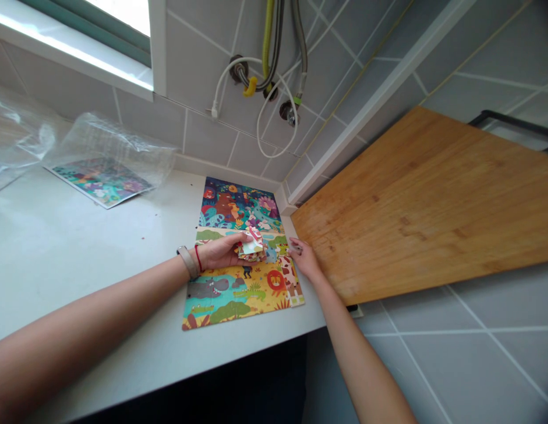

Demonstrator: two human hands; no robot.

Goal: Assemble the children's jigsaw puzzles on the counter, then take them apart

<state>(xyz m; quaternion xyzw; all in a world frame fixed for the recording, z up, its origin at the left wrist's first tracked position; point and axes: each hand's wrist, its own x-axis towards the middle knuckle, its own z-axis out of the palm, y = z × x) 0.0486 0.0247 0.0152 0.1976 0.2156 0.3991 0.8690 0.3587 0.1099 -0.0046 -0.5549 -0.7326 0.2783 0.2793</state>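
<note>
My left hand (225,249) grips a small stack of jigsaw puzzle pieces (252,247), thumb on top. It hovers over an animal jigsaw puzzle (225,291) with a hippo, a lion and a giraffe, hiding part of its upper half. At the puzzle's right edge, beside the giraffe strip (291,282), is my right hand (305,259). Its fingers are bent together near the upper right corner; what they hold, if anything, is too small to make out. A darker forest picture (238,203) with jigsaw lines lies directly behind the animal puzzle.
A wooden board (432,206) leans at the right, close to my right hand. A clear plastic bag (119,147) partly covers a picture sheet (108,182) at the back left of the white counter (101,253). Hoses and a white cable (258,132) hang at the tiled wall.
</note>
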